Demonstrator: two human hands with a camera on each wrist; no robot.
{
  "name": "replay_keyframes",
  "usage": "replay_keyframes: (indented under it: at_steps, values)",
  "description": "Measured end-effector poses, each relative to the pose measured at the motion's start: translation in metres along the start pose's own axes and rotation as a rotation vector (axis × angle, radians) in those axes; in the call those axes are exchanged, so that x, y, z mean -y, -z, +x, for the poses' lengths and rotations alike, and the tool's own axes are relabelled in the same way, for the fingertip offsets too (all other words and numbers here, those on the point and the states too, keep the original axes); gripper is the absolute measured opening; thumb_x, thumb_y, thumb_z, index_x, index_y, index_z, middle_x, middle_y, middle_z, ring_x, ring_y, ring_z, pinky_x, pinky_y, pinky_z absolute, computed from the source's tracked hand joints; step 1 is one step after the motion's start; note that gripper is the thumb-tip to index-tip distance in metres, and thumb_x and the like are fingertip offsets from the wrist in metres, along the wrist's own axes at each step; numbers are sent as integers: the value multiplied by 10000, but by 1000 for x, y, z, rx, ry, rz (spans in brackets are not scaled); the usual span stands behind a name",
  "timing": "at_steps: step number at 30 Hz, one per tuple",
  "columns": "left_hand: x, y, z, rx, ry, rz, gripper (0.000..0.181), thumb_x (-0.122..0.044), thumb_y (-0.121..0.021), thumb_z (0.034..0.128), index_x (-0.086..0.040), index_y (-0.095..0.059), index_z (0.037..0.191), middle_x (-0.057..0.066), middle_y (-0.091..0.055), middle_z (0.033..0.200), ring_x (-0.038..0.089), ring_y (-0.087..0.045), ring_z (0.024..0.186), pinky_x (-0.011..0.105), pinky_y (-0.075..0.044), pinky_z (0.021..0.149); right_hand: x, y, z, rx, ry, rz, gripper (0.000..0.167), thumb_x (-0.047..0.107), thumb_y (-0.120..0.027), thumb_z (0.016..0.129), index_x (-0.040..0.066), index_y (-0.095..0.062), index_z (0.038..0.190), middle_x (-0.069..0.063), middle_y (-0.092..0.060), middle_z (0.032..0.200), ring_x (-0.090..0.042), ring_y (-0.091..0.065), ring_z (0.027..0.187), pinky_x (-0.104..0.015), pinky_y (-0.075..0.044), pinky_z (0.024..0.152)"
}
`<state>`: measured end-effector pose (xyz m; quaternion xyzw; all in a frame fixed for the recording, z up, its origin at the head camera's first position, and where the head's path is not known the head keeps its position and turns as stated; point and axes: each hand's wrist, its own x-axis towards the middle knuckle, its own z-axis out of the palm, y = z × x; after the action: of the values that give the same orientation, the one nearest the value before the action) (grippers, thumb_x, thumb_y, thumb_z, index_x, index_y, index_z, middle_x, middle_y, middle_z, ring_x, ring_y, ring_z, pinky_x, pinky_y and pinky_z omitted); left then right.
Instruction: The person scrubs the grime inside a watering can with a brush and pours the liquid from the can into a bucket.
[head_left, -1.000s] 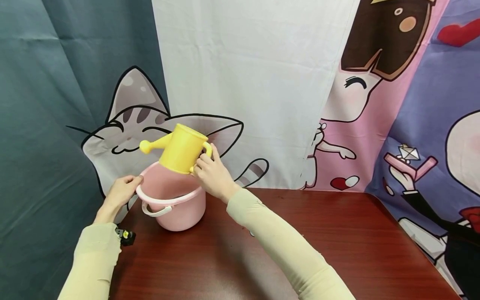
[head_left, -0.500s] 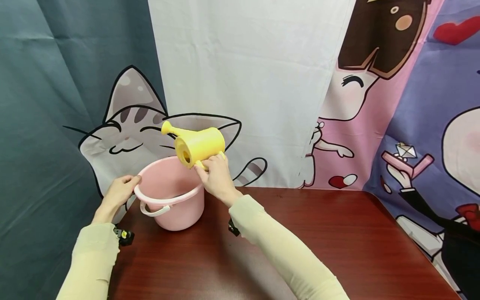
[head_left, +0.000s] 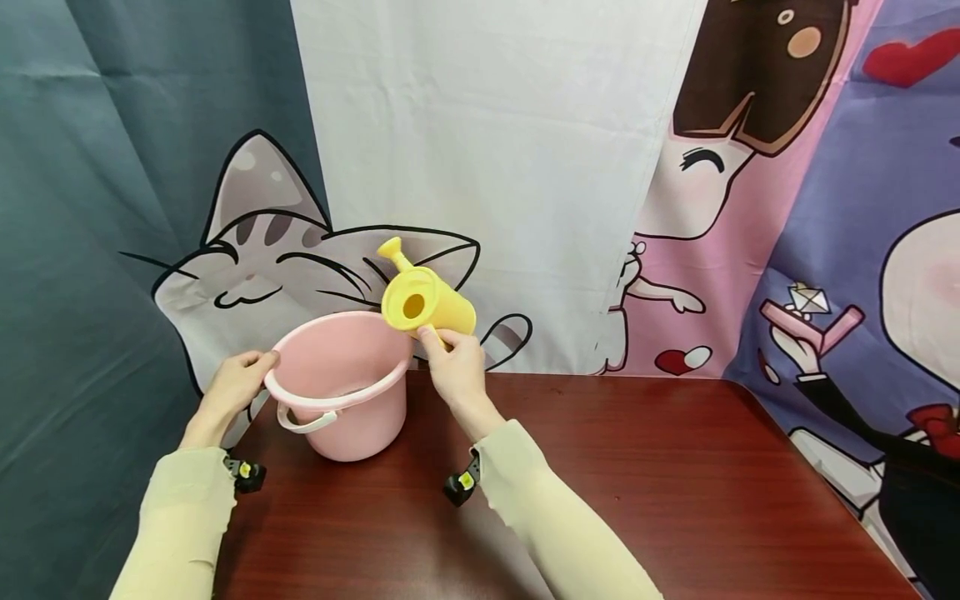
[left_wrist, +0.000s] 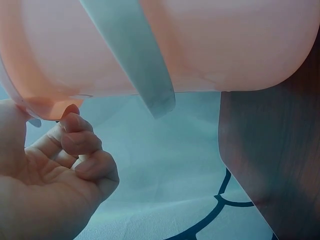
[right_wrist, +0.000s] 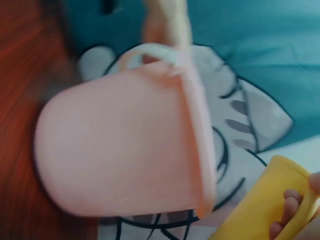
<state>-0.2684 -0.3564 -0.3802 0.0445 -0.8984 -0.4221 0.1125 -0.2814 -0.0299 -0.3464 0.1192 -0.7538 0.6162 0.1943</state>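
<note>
A pink bucket (head_left: 367,425) stands on the table, its white handle (head_left: 307,425) hanging down the near side. My left hand (head_left: 231,390) pinches the bucket's left rim; in the left wrist view, the fingers of the left hand (left_wrist: 65,170) are curled at the rim. Up beside the bucket's right rim, my right hand (head_left: 459,375) grips a yellow watering can (head_left: 450,310) by its handle. The can is tilted, with its round top opening facing the head camera and its spout pointing up. In the right wrist view the can (right_wrist: 265,200) shows only partly.
The reddish-brown wooden table (head_left: 675,483) stretches to the right of the bucket. Behind it hangs a cloth backdrop (head_left: 510,167) with a cartoon cat and figures. A small black camera (head_left: 461,485) sits at the right wrist, another camera (head_left: 249,477) at the left.
The right hand has carried the watering can rightward from over the bucket and turned it, so its top opening faces the head camera. The left hand has stayed on the rim.
</note>
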Motion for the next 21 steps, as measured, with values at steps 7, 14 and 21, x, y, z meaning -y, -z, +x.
replay_keyframes:
  at_steps: [7,14,21]
  values:
    - [3,-2,1,7,9,-14,530,-439,-435,1012,59,-610,1061,42,-575,845,192,-488,810,313,-406,674,-1,30,-6,-67,-182,224,336,267,-682,917,-45,-731,801,-91,-594,732,-206,-515,769,-293,-392,681]
    - [6,-2,3,1,8,-35,522,-433,-449,1010,63,-606,1048,17,-560,799,150,-486,747,284,-410,629,-4,66,-14,-131,-254,308,346,255,-691,918,-90,-718,891,-129,-588,745,-223,-533,843,-350,-405,798]
    - [5,-2,1,4,14,-51,517,-432,-447,1012,65,-587,1014,16,-532,748,144,-469,705,291,-394,608,-13,105,-22,-176,-259,351,290,212,-687,925,-62,-734,845,-40,-586,698,-158,-508,749,-270,-390,707]
